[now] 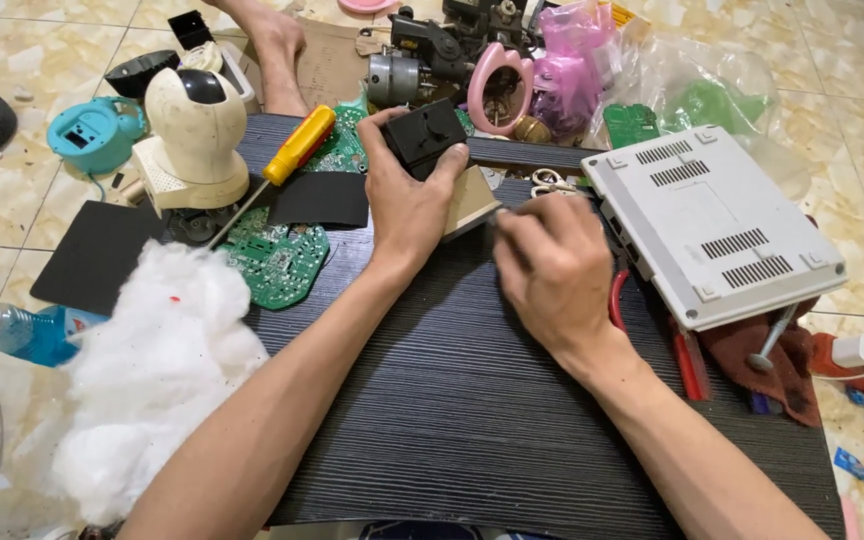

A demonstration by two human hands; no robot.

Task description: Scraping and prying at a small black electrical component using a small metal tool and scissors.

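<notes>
Across the middle of your view lies a dark, wood-grained rectangular board (472, 400), and both your forearms come up over it from six o'clock. At three o'clock a light grey plastic device casing with vent slots (712, 225) sits upside down, tilted, its long axis running from ten to four o'clock. At seven o'clock a heap of white cotton wadding (157, 370) spills off the board's edge. At ten o'clock stands a cream dome-shaped camera unit (192, 135), and beside it lies a yellow-handled screwdriver (297, 145), pointing down toward seven o'clock across a green circuit board (277, 262).

Your left hand (407, 205) is clenched around a small black plastic box with a round knob on top (424, 133), just above centre, at twelve o'clock. It rests on a beige wedge-shaped piece (470, 200). The box is squat, with no strong long axis; its knobbed face tilts up and toward you. It looks light, stiff and rather smooth, so a hold across its flat side walls, thumb on one and fingers on the other, seems safest; I judge the knob a poor place to pull.

Your right hand (552, 275) is curled shut just right of the wedge. I cannot tell what it grasps, as the fingers hide it.
</notes>
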